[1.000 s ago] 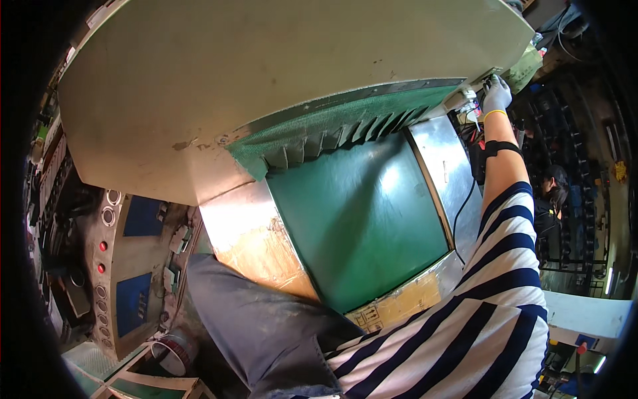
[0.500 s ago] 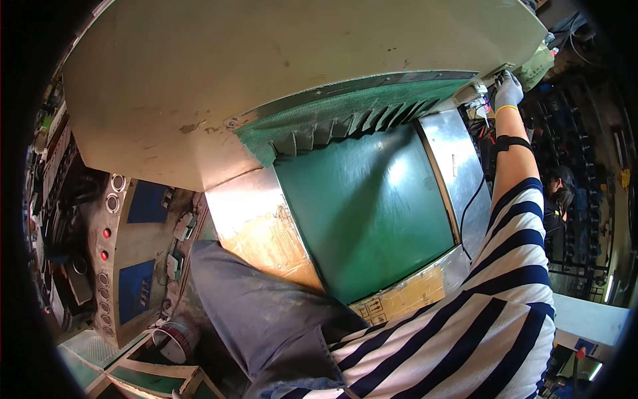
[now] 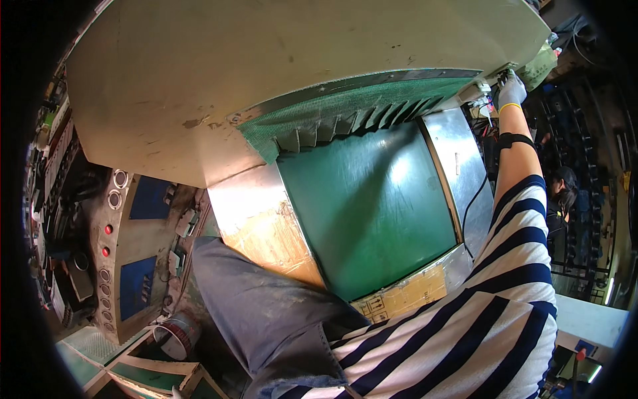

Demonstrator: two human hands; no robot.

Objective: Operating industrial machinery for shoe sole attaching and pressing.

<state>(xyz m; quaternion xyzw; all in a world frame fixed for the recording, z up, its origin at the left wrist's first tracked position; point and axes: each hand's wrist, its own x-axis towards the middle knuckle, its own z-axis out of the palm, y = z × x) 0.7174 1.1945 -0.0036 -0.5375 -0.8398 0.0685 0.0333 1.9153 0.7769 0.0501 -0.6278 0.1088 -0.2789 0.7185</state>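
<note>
My right hand (image 3: 512, 91), in a whitish glove with a yellow cuff, reaches out to the far right. Its fingers are bent and closed at a small dark fitting (image 3: 503, 74) under the right corner of a large beige machine cover (image 3: 319, 46). What the fingertips hold is too small to make out. Below the cover hangs a green mesh curtain cut into strips (image 3: 359, 113), over a green conveyor belt (image 3: 372, 213). My left hand is not in view.
Taped cardboard (image 3: 272, 233) covers the metal at the belt's left side. A control cabinet (image 3: 123, 259) with red buttons stands left, near a bucket (image 3: 178, 336). A black cable (image 3: 469, 213) runs down the right metal plate (image 3: 455, 156). Another person (image 3: 561, 193) is at far right.
The whole view has shifted very slightly to the right. My right hand stays at the same fitting, and the belt and curtain look the same.
</note>
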